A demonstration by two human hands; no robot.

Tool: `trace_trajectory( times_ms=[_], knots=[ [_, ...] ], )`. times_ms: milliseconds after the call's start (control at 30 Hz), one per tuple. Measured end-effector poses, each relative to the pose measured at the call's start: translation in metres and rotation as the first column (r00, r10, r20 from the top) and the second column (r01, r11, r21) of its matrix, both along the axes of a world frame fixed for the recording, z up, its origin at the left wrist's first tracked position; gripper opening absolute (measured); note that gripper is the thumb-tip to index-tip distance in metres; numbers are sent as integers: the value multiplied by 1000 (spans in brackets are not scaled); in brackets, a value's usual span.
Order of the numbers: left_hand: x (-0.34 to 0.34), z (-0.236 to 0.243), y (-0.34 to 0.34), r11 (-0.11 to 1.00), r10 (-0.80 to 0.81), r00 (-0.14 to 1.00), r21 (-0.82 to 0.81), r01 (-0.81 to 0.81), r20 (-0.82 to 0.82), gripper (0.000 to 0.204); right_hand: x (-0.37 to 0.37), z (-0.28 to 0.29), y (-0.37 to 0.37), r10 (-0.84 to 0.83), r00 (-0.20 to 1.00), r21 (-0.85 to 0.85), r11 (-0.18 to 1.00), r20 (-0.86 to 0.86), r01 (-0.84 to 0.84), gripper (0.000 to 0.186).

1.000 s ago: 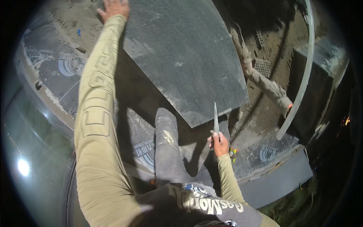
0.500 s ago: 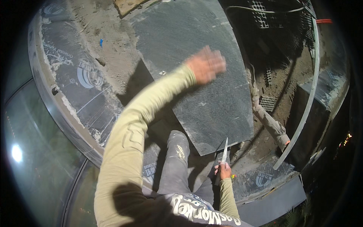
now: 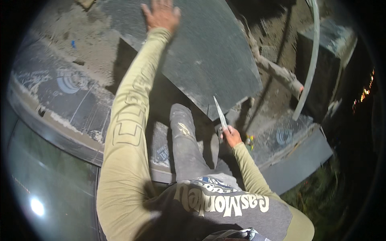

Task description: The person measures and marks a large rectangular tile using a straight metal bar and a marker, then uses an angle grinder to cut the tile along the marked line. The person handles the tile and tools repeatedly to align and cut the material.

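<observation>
A large dark grey slab (image 3: 205,52) with one curved edge lies in front of me. My left hand (image 3: 163,18), fingers spread and empty, is over its far left part; whether the palm presses on it I cannot tell. My right hand (image 3: 230,136) grips a long, pointed, pale metal blade (image 3: 220,112) near my knee. The blade points up and away, its tip close to the slab's near corner. The handle is hidden in my fingers, so the kind of tool is unclear.
Dusty black sheeting (image 3: 60,96) covers the ledge at left, beside dark glass (image 3: 52,168). Right of the slab lie a dirt-covered pipe (image 3: 279,74) and a curved pale tube (image 3: 313,60), near a dark block (image 3: 321,52). A blue scrap (image 3: 73,44) lies on the dirt.
My left hand has moved farther out and left across the slab, its fingers now spread. The view has shifted, with the slab higher in it. The right hand still holds the blade, now tilted left.
</observation>
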State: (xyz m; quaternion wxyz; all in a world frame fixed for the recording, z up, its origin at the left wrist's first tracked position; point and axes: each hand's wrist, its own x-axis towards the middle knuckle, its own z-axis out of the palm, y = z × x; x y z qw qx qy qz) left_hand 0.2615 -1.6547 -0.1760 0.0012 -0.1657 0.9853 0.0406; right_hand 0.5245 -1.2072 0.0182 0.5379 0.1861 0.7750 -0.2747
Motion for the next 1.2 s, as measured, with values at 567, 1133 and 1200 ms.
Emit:
trace_trajectory(
  times_ms=[567,1133,1200],
  knots=[
    [316,65,422,509,-765,633,714,480,120,90,160,31,278,-695,717,44,716,-54,697,21],
    [391,305,617,434,-341,794,833,-343,504,55,164,36,487,-373,830,-377,901,-414,217,31],
    [409,322,632,244,-323,752,818,-521,575,56,146,71,452,-136,852,-346,937,-505,-56,36]
  ],
)
